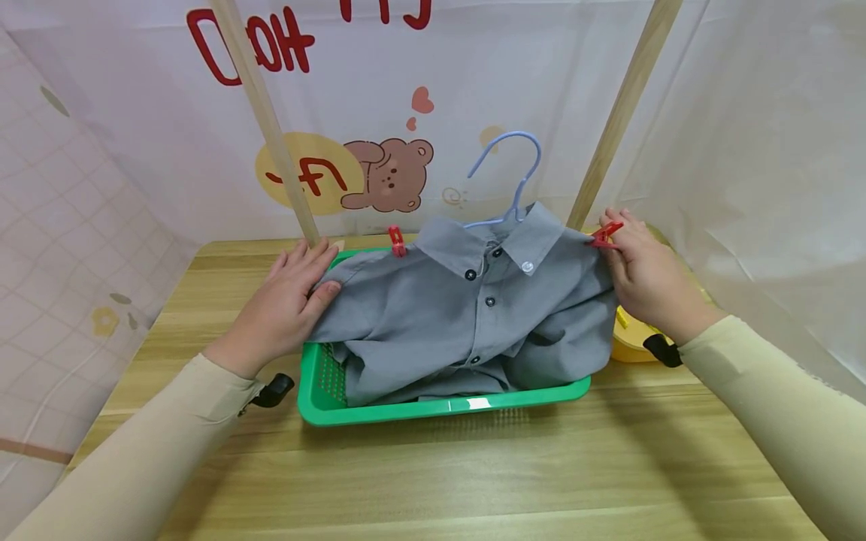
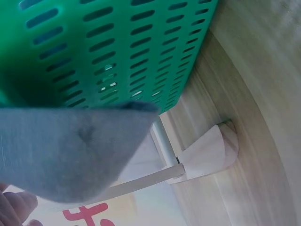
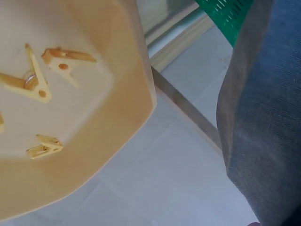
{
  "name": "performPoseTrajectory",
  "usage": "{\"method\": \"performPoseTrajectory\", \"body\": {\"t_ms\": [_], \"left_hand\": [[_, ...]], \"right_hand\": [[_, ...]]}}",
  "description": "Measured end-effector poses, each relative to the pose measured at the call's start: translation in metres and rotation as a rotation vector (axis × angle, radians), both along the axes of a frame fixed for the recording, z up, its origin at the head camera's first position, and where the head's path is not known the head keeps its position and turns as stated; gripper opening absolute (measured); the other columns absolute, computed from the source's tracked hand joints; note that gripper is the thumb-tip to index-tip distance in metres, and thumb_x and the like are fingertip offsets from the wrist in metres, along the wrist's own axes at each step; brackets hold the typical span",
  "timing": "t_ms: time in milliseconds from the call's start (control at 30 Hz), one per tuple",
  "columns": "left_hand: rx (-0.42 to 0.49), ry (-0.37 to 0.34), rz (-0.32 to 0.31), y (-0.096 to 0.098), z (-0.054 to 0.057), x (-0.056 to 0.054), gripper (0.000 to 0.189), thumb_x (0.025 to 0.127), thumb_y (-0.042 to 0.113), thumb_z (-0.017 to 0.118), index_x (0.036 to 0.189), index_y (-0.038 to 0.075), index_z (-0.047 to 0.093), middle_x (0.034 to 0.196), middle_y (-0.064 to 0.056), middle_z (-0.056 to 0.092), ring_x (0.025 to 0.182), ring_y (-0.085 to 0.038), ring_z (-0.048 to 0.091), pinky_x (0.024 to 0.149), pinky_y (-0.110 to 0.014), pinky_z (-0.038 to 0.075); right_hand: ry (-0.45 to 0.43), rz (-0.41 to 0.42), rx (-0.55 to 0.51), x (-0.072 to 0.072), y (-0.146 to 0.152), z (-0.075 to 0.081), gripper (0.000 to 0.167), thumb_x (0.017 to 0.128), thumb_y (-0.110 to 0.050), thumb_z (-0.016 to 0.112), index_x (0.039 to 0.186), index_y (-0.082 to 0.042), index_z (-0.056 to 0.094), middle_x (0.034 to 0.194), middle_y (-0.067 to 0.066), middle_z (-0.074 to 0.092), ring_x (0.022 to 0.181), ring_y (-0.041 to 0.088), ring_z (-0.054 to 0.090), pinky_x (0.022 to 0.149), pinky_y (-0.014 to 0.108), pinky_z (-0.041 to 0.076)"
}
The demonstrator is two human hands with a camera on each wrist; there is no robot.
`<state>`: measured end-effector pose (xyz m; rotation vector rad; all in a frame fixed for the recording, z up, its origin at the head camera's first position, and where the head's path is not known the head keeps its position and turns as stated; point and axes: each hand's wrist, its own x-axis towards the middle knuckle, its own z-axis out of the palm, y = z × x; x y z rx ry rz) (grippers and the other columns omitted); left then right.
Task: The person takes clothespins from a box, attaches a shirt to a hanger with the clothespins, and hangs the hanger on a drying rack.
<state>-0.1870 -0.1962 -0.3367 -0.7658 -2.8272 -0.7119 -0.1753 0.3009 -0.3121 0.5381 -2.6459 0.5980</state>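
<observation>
A grey button-up shirt (image 1: 433, 308) lies bunched over a green basket (image 1: 446, 408), its collar around a light-blue hanger (image 1: 524, 173). Red clips sit at both shoulders: one clip (image 1: 397, 242) stands up on the left, the other clip (image 1: 605, 235) leans right beside my right hand. My left hand (image 1: 287, 300) holds the left sleeve, thumb on top; in the left wrist view the sleeve end (image 2: 75, 150) hangs past the basket. My right hand (image 1: 652, 274) holds the right sleeve edge close to the clip, and its fingertips are partly hidden.
Behind the right hand stands a yellow container (image 1: 632, 347); the right wrist view shows several yellow clips (image 3: 35, 84) inside it. Two wooden posts (image 1: 622, 113) rise behind the basket. A printed cloth (image 1: 473, 90) hangs at the back of the wooden table (image 1: 460, 481).
</observation>
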Motion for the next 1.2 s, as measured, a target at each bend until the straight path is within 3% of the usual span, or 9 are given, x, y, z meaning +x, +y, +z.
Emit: {"method": "performPoseTrajectory", "body": {"t_ms": [200, 333, 533, 833, 1200], "left_hand": [[-0.094, -0.075, 0.009, -0.001, 0.000, -0.001, 0.069, 0.110, 0.042, 0.052, 0.166, 0.007, 0.031, 0.175, -0.020, 0.021, 0.162, -0.051, 0.009, 0.130, -0.068, 0.008], [-0.162, -0.127, 0.007, -0.002, -0.002, -0.003, 0.076, 0.107, 0.047, 0.057, 0.167, 0.009, 0.029, 0.174, -0.024, 0.020, 0.160, -0.055, 0.008, 0.128, -0.071, 0.009], [-0.253, -0.193, -0.013, -0.004, -0.008, -0.002, 0.090, 0.101, 0.054, 0.064, 0.166, 0.003, 0.028, 0.174, -0.024, 0.019, 0.160, -0.054, 0.014, 0.128, -0.070, 0.012], [-0.279, -0.277, -0.012, -0.008, -0.011, 0.000, 0.105, 0.095, 0.060, 0.071, 0.170, 0.011, 0.018, 0.177, -0.023, 0.004, 0.160, -0.055, 0.008, 0.128, -0.072, 0.007], [-0.228, -0.347, 0.030, -0.004, -0.007, 0.001, 0.113, 0.090, 0.054, 0.078, 0.171, 0.012, 0.010, 0.175, -0.027, 0.006, 0.159, -0.057, 0.009, 0.127, -0.073, 0.008]], "right_hand": [[0.044, -0.013, -0.035, -0.002, 0.006, 0.001, 0.019, 0.107, -0.002, 0.052, 0.118, 0.008, 0.064, 0.148, 0.036, 0.055, 0.148, 0.051, 0.043, 0.129, 0.055, 0.027], [0.026, -0.032, -0.044, -0.002, 0.010, 0.003, 0.020, 0.109, -0.005, 0.050, 0.120, 0.004, 0.064, 0.145, 0.030, 0.057, 0.150, 0.046, 0.043, 0.127, 0.055, 0.031], [0.011, -0.062, -0.013, -0.003, 0.020, 0.000, 0.020, 0.110, -0.008, 0.049, 0.120, 0.001, 0.063, 0.145, 0.027, 0.056, 0.152, 0.043, 0.042, 0.126, 0.057, 0.032], [0.005, -0.103, 0.005, -0.006, 0.032, -0.005, 0.021, 0.110, -0.007, 0.047, 0.121, 0.005, 0.061, 0.141, 0.027, 0.056, 0.146, 0.047, 0.045, 0.116, 0.065, 0.039], [-0.003, -0.111, -0.011, -0.010, 0.050, -0.004, 0.025, 0.110, -0.004, 0.041, 0.120, 0.009, 0.060, 0.132, 0.029, 0.053, 0.128, 0.048, 0.050, 0.113, 0.063, 0.038]]}}
